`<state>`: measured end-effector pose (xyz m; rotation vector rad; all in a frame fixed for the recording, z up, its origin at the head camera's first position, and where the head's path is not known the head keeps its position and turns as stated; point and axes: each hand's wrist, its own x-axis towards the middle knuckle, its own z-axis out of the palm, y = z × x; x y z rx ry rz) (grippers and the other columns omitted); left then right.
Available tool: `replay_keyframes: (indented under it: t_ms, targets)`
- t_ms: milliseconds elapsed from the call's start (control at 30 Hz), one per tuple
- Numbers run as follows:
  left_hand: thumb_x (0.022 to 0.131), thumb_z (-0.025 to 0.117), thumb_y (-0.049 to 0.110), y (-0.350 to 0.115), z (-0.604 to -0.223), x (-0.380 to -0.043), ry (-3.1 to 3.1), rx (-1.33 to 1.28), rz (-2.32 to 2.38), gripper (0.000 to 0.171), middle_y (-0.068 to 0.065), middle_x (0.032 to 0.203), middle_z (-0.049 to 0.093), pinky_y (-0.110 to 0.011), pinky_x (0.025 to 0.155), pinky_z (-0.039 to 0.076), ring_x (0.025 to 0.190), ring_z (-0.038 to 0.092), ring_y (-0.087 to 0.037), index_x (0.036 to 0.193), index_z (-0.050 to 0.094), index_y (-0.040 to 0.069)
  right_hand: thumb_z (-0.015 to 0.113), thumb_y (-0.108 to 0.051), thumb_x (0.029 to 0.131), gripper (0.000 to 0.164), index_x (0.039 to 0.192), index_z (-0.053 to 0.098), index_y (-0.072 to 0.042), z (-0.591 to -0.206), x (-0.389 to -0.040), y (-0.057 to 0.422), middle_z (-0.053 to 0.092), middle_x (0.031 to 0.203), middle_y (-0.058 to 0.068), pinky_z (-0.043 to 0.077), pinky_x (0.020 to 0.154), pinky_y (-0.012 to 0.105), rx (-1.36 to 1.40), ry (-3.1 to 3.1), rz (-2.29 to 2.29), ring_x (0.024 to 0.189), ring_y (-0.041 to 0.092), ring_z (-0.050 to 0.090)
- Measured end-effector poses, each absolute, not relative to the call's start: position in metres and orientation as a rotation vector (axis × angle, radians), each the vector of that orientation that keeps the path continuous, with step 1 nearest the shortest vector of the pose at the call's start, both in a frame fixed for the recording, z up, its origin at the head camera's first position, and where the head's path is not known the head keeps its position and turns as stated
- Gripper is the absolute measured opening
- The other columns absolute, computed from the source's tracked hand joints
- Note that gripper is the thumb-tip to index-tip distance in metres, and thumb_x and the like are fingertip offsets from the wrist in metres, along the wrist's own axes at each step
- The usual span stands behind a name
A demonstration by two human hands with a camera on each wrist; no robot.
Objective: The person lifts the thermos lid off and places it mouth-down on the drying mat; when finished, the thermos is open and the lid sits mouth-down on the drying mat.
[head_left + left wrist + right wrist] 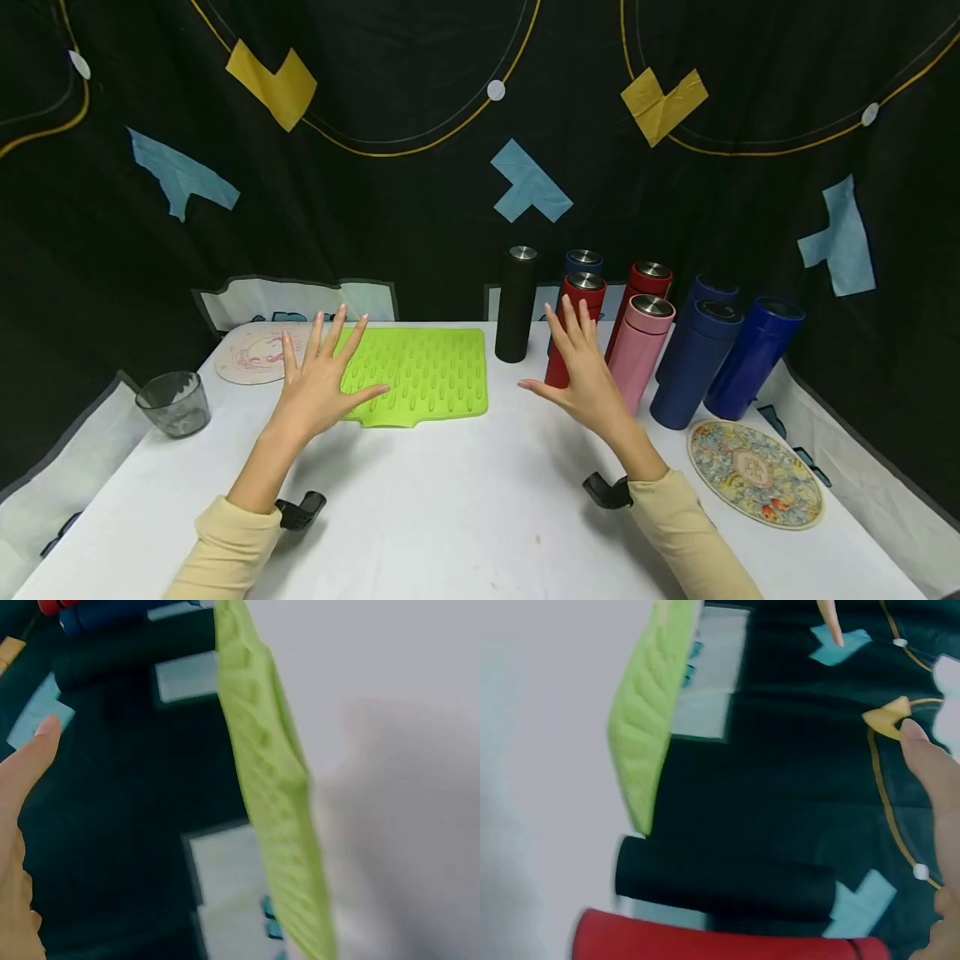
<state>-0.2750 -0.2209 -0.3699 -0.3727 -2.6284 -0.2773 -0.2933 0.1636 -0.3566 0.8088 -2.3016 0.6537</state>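
Note:
My left hand is raised over the table with fingers spread, holding nothing. In the head view it overlaps the left edge of a lime-green drying mat with raised ridges. My right hand is likewise spread and holds nothing, in front of a red bottle and beside a pink bottle. A tall black bottle stands between the mat and the red bottle. In the left wrist view the thumb shows at the left; the right wrist view has the other thumb at its right edge.
A grey glass stands at the left edge, near a pale round mat. More bottles stand at the right, including a dark blue bottle and a bright blue bottle. A patterned oval mat lies before them. A black curtain hangs behind.

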Motion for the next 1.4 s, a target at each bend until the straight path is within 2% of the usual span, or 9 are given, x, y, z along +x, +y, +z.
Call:
replay_keyframes:
  t_ms: [133,267,433,533,767,1067,1167,1300,1400]
  targets:
    - [0.080,0.068,0.060,-0.242,-0.381,-0.276,-2.709,-0.367,-0.395,0.106,-0.013,0.161,0.002,-0.059,0.107,-0.021,0.145,-0.008,-0.035,0.156,0.008,0.017,0.084,-0.030,0.075,0.108,0.156,0.014,-0.018,-0.370,-0.304,0.154,0.004,0.161,0.003,0.016,0.111,0.063,0.827,-2.357,0.866,0.147,0.032,-0.001]
    - [0.081,0.071,0.053,-0.261,-0.391,-0.278,-2.811,-0.351,-0.553,0.108,-0.019,0.159,0.003,-0.061,0.109,-0.016,0.145,-0.005,-0.039,0.155,0.008,0.007,0.081,-0.033,0.079,0.106,0.156,0.010,-0.019,-0.380,-0.319,0.142,0.002,0.161,0.001,0.023,0.110,0.060,0.703,-2.450,1.059,0.147,0.028,0.003]
    - [0.086,0.069,0.044,-0.279,-0.403,-0.284,-2.911,-0.359,-0.716,0.098,-0.031,0.153,0.014,-0.065,0.111,0.006,0.140,0.011,-0.050,0.149,0.016,-0.009,0.075,-0.039,0.083,0.100,0.156,0.011,-0.016,-0.385,-0.340,0.127,0.009,0.161,0.005,0.025,0.111,0.056,0.482,-2.481,1.281,0.146,0.027,0.014]
    - [0.088,0.069,0.037,-0.286,-0.408,-0.285,-2.956,-0.370,-0.788,0.089,-0.038,0.147,0.021,-0.065,0.108,0.017,0.135,0.019,-0.055,0.145,0.023,-0.015,0.073,-0.040,0.085,0.097,0.156,0.012,-0.013,-0.387,-0.354,0.118,0.015,0.160,0.009,0.026,0.111,0.056,0.402,-2.456,1.389,0.144,0.030,0.020]
    - [0.091,0.065,0.039,-0.294,-0.412,-0.282,-3.021,-0.363,-0.862,0.084,-0.039,0.145,0.025,-0.066,0.104,0.025,0.132,0.025,-0.056,0.143,0.028,-0.015,0.072,-0.041,0.085,0.097,0.155,0.012,-0.011,-0.386,-0.389,0.104,0.023,0.157,0.014,0.032,0.109,0.054,0.171,-2.366,1.512,0.140,0.035,0.029]
    - [0.093,0.061,0.042,-0.294,-0.409,-0.279,-3.120,-0.340,-0.857,0.080,-0.041,0.138,0.035,-0.060,0.090,0.043,0.121,0.043,-0.053,0.143,0.030,-0.012,0.075,-0.033,0.084,0.099,0.155,0.011,-0.009,-0.385,-0.424,0.100,0.019,0.158,0.014,0.024,0.114,0.049,0.062,-2.332,1.546,0.142,0.031,0.024]
    - [0.093,0.061,0.042,-0.295,-0.410,-0.280,-3.120,-0.338,-0.851,0.079,-0.040,0.138,0.036,-0.060,0.091,0.043,0.121,0.043,-0.053,0.143,0.031,-0.011,0.075,-0.031,0.084,0.098,0.155,0.010,-0.009,-0.385,-0.433,0.099,0.020,0.158,0.013,0.025,0.114,0.049,0.053,-2.357,1.534,0.140,0.033,0.028]
    - [0.093,0.061,0.043,-0.295,-0.412,-0.281,-3.121,-0.348,-0.854,0.079,-0.040,0.139,0.035,-0.064,0.097,0.037,0.125,0.037,-0.055,0.144,0.031,-0.011,0.072,-0.028,0.087,0.094,0.154,0.011,-0.007,-0.384,-0.441,0.099,0.023,0.157,0.015,0.027,0.113,0.047,0.053,-2.372,1.487,0.138,0.033,0.033]
    - [0.093,0.061,0.043,-0.294,-0.412,-0.281,-3.122,-0.353,-0.858,0.079,-0.040,0.139,0.035,-0.065,0.097,0.036,0.126,0.036,-0.056,0.144,0.031,-0.011,0.071,-0.026,0.089,0.087,0.153,0.016,-0.005,-0.385,-0.445,0.101,0.030,0.153,0.017,0.030,0.112,0.045,0.080,-2.367,1.465,0.135,0.032,0.037]
